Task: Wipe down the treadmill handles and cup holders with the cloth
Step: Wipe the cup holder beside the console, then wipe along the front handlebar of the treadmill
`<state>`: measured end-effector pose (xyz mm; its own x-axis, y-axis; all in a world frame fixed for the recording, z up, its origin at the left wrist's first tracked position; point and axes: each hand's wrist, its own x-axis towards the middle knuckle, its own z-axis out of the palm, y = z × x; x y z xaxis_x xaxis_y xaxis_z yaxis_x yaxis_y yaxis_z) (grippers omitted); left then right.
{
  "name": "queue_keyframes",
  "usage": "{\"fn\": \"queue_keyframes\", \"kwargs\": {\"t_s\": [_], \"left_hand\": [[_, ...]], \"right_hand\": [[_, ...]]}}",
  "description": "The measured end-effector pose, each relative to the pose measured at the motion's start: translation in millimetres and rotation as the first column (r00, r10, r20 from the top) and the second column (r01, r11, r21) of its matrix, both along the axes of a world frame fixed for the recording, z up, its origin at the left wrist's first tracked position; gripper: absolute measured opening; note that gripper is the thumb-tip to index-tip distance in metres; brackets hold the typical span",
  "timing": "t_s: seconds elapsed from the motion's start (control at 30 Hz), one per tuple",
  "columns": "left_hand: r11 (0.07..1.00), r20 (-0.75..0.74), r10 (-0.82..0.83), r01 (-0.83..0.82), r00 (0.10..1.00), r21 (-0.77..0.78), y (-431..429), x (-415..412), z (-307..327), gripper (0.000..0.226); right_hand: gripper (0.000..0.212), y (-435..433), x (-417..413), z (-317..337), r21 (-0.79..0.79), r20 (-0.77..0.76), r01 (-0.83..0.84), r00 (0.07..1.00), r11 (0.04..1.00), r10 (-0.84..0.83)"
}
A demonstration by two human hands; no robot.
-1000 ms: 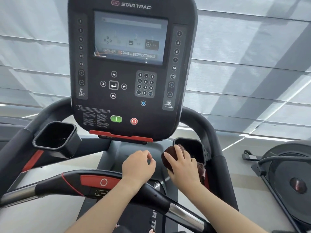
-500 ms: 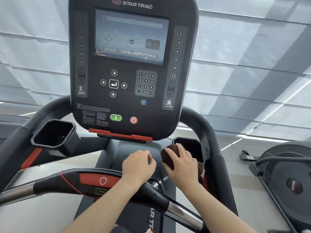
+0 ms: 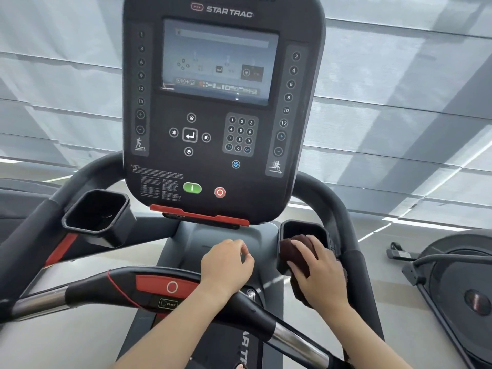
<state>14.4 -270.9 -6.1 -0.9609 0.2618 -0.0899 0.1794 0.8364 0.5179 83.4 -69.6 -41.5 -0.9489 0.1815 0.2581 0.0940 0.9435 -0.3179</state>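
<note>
My right hand (image 3: 318, 270) presses a dark maroon cloth (image 3: 291, 250) against the near rim of the right cup holder (image 3: 303, 227), a black open box beside the console. My left hand (image 3: 226, 265) is curled in a loose fist above the black front handlebar (image 3: 111, 286) and holds nothing. The left cup holder (image 3: 97, 215) stands open with nothing in it. Part of the cloth hangs down below my right palm.
The Star Trac console (image 3: 221, 102) with its screen and keypad rises right above both hands. Curved black side handles (image 3: 343, 222) flank the console. Another exercise machine (image 3: 458, 286) stands at the right. Window blinds (image 3: 399, 102) fill the background.
My right hand with the cloth has slid a little further right and up, onto the rim of the right cup holder. The left hand has stayed put.
</note>
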Motion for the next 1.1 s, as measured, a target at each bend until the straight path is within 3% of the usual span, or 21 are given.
{"fn": "queue_keyframes", "kwargs": {"t_s": [0.23, 0.4, 0.53, 0.63, 0.83, 1.0, 1.1], "left_hand": [[0.999, 0.006, -0.048, 0.048, 0.999, -0.022, 3.2, -2.2, -6.3, 0.016], [0.995, -0.003, -0.102, 0.102, 0.995, -0.016, 4.7, -3.2, -8.6, 0.013], [0.981, -0.026, -0.189, 0.19, 0.982, 0.029, 4.8, -1.8, -8.5, 0.011], [0.962, -0.057, -0.268, 0.271, 0.962, 0.046, 3.9, 0.5, -8.9, 0.01], [0.92, -0.126, -0.381, 0.389, 0.916, 0.046, 2.6, 1.2, -6.8, 0.01], [0.887, -0.167, -0.458, 0.46, 0.873, -0.027, -5.2, 16.1, -1.5, 0.018], [0.852, -0.239, -0.523, 0.5, 0.818, -0.155, -24.2, 29.1, -0.3, 0.023]], "right_hand": [[0.042, 7.9, 9.7, -3.1, -0.107, -0.062, 0.099, 0.992, 0.989, -0.106], [0.045, 6.0, 30.8, -6.4, -0.24, -0.108, 0.032, 0.992, 0.97, -0.06], [0.041, 9.7, 33.0, 19.0, -0.559, -0.132, 0.035, 0.983, 0.829, -0.13], [0.04, 4.8, 45.8, 35.7, -0.667, -0.133, -0.017, 0.986, 0.745, -0.096], [0.04, -15.2, 88.6, 26.7, -0.666, -0.027, -0.016, 1.0, 0.746, -0.002], [0.037, -52.5, 91.7, 14.2, -0.401, 0.101, 0.061, 0.995, 0.914, -0.023], [0.04, -73.0, 89.1, 21.1, -0.33, 0.107, 0.139, 0.988, 0.934, -0.11]]}}
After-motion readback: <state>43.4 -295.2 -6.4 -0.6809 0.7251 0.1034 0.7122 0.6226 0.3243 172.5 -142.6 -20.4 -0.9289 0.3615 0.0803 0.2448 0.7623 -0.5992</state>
